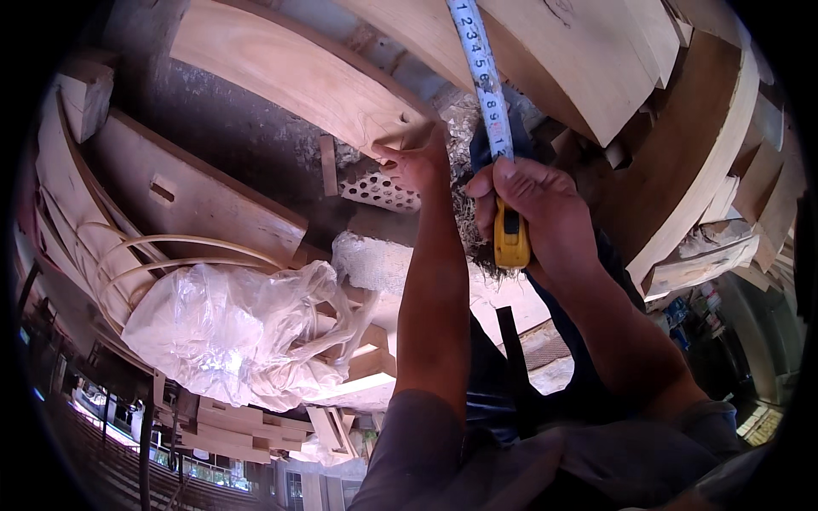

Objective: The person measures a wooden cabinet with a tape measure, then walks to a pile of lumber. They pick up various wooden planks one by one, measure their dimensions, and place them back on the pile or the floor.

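Note:
A yellow tape measure (511, 241) is gripped in my right hand (545, 200), thumb pressed where the blade leaves the case. Its white blade (484, 72) stretches away from me to the top edge, between large wooden pieces. My left hand (419, 166) reaches forward and grips the near end of a long pale wooden board (281, 77), close to a small hole in it; part of its fingers is hidden. Just right of the blade lies a broad, curved wooden piece (571, 60).
Another board (187, 183) with a slot lies at left. Crumpled clear plastic (239, 332) and bent cane-like strips (187, 247) are nearer me. A perforated white piece (379, 191) sits beside my left hand. Curved timber (690, 162) and offcuts crowd the right; stacked wood (243, 426) stands lower left.

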The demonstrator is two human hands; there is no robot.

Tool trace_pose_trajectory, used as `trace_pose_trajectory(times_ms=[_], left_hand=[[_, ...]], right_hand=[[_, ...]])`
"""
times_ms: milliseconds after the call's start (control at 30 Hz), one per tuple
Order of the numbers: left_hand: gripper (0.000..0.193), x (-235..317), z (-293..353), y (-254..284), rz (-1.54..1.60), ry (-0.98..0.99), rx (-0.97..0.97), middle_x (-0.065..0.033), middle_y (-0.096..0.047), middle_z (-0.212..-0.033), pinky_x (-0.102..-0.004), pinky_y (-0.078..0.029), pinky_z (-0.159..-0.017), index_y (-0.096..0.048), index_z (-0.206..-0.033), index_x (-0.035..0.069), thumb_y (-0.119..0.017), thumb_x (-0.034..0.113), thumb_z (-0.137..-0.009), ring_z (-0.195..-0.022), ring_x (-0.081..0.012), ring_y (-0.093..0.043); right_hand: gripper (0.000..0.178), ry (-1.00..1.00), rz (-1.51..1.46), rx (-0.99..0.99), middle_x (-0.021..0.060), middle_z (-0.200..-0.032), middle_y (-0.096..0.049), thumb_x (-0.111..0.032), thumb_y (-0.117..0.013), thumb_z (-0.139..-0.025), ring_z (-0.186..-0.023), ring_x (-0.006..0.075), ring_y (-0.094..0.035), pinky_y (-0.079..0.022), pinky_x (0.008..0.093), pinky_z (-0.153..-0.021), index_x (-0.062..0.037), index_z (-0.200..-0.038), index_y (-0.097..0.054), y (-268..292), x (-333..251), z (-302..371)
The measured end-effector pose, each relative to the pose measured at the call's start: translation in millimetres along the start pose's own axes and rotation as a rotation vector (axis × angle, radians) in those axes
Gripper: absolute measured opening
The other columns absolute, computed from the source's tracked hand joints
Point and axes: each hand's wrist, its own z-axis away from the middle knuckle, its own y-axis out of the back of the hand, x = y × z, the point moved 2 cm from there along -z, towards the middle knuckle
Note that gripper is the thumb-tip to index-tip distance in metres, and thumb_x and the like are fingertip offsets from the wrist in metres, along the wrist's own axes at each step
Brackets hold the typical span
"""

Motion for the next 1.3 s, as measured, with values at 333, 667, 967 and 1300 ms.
trace_pose_trajectory(times_ms=[333, 667, 967, 1300], left_hand=[[0.124, 15.7, -3.1, -30.4, -0.223, 0.112, 0.388, -0.0281, -0.035, -0.125, -0.0525, -0.034, -0.102, -0.009, -0.152, 0.011, -0.083, 0.058, -0.063, -0.121, -0.0460, -0.038], [0.112, 11.7, 101.0, 140.8, 0.256, -0.100, 0.105, -0.0212, -0.048, -0.120, -0.0465, -0.039, -0.098, -0.032, -0.146, 0.008, -0.086, 0.049, -0.057, -0.112, -0.0338, -0.049], [0.056, -49.6, 249.3, 293.4, 0.863, 0.037, -0.645, -0.0074, -0.059, -0.123, -0.0384, -0.049, -0.092, -0.051, -0.132, 0.008, -0.061, 0.037, -0.085, -0.113, -0.0230, -0.058], [0.050, -141.9, 299.6, 338.0, 0.888, 0.171, -0.731, -0.0057, -0.059, -0.126, -0.0382, -0.050, -0.087, -0.052, -0.133, 0.011, -0.057, 0.036, -0.090, -0.114, -0.0244, -0.058]], right_hand=[[0.034, -0.056, -0.017, -0.113, 0.0076, -0.072, -0.062, -0.029, -0.054, -0.101, -0.066, 0.0117, -0.059, -0.047, 0.0243, -0.062, 0.0006, -0.092, -0.068, -1.5, -9.6, 15.2], [0.030, 0.092, 0.230, -0.025, 0.0052, -0.071, -0.061, -0.023, -0.055, -0.101, -0.066, 0.0100, -0.055, -0.045, 0.0246, -0.062, 0.0000, -0.085, -0.067, 22.1, -7.3, 11.5], [0.019, -0.274, -0.008, 0.054, 0.0051, -0.071, -0.061, -0.015, -0.061, -0.087, -0.065, 0.0139, -0.058, -0.046, 0.0300, -0.058, -0.0020, -0.073, -0.063, 57.0, 54.9, 49.7], [0.023, -0.478, 0.135, 0.087, 0.0091, -0.087, -0.065, -0.021, -0.059, -0.087, -0.075, 0.0174, -0.063, -0.049, 0.0331, -0.069, -0.0007, -0.080, -0.068, 29.2, 162.7, 129.0]])
